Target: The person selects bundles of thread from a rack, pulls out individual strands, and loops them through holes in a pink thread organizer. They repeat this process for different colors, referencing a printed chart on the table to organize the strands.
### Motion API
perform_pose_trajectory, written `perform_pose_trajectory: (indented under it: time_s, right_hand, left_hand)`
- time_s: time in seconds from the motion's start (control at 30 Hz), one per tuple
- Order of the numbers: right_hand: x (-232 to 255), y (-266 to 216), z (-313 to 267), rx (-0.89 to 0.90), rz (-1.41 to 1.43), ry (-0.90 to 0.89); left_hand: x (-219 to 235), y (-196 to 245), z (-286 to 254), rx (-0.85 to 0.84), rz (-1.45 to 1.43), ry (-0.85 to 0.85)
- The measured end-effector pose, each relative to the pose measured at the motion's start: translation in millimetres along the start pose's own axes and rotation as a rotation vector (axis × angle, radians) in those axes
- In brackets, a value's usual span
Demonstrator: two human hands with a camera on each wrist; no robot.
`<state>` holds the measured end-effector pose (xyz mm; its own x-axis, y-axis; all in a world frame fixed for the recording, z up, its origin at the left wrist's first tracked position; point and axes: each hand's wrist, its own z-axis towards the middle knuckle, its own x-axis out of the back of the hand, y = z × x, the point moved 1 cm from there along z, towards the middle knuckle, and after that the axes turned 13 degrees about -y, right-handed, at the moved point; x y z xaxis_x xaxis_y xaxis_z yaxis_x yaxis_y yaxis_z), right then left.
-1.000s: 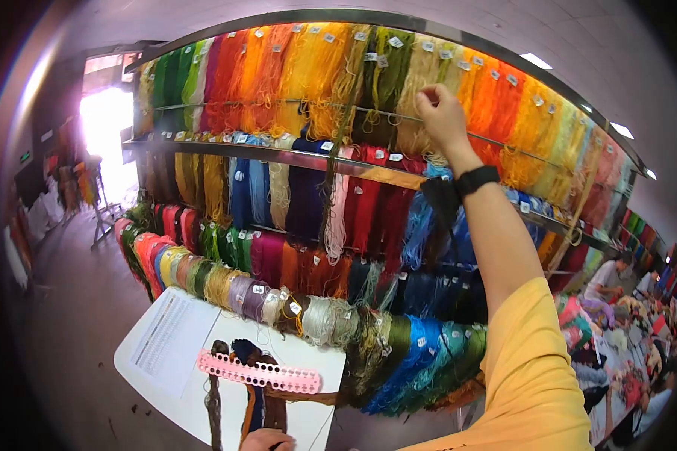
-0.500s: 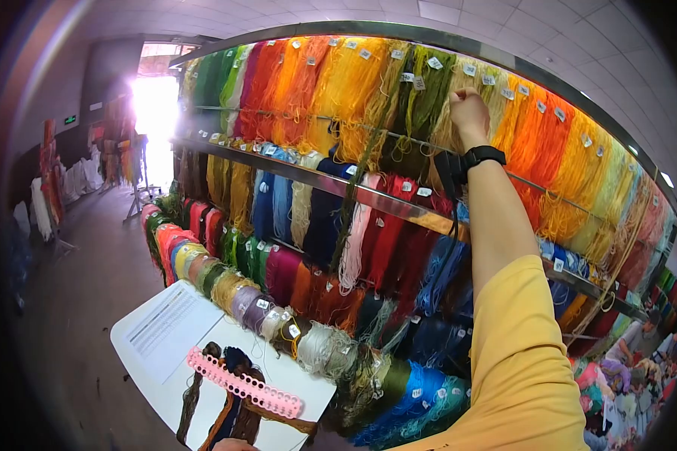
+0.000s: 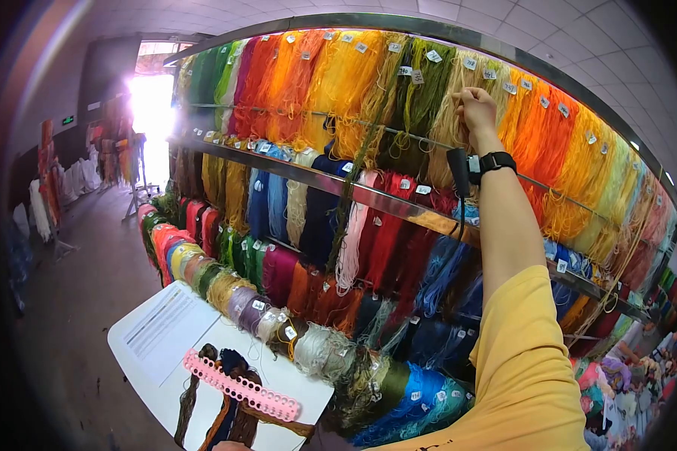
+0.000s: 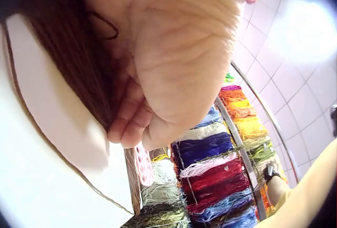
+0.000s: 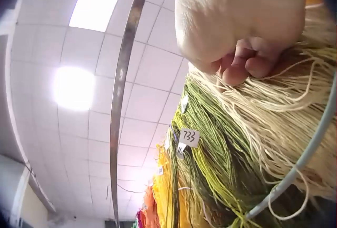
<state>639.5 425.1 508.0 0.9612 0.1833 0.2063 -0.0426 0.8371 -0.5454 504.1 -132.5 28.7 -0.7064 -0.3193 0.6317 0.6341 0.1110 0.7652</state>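
Observation:
High on the rack, my right hand point(image 3: 477, 113) is at a beige thread skein point(image 3: 445, 154). In the right wrist view its curled fingertips point(image 5: 235, 74) pinch some of the pale strands point(image 5: 263, 107). My left hand point(image 4: 174, 54) is low over the white board point(image 3: 154, 357), its fingers curled against a dark brown thread skein point(image 4: 66, 49) that they hold. Only a sliver of this hand shows in the head view. A pink holed strip point(image 3: 240, 387) lies on the board, with brown, navy and orange-brown threads hanging from it.
Metal rails point(image 3: 421, 214) cross the rack, which bears tagged skeins in many colours. A printed sheet point(image 3: 165, 323) covers the board's far left part. A roll of skeins point(image 3: 323, 349) runs along the board's back edge. More heaped threads point(image 3: 616, 383) lie at the right.
The head view has turned, so the rack sits further right in it and less of the left hand shows. The right hand stays at the beige skein; its wrist and fingers have turned slightly.

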Motion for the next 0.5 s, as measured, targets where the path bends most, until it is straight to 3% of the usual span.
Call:
perform_pose_trajectory:
  time_s: [0.13,0.23,0.5]
  right_hand:
    - [5.9,-6.6,-6.0,-0.104,0.183,-0.102]
    - [4.9,-11.3,-9.1,-0.121,0.238,-0.051]
    - [3.8,-4.2,23.5,-0.034,-0.280,0.099]
  left_hand:
    - [-3.2,-4.5,0.2,-0.015,0.007,0.015]
    - [-3.8,-4.2,-1.0,-0.005,0.006,0.021]
    - [-3.5,4.2,-1.5,-0.025,0.028,0.068]
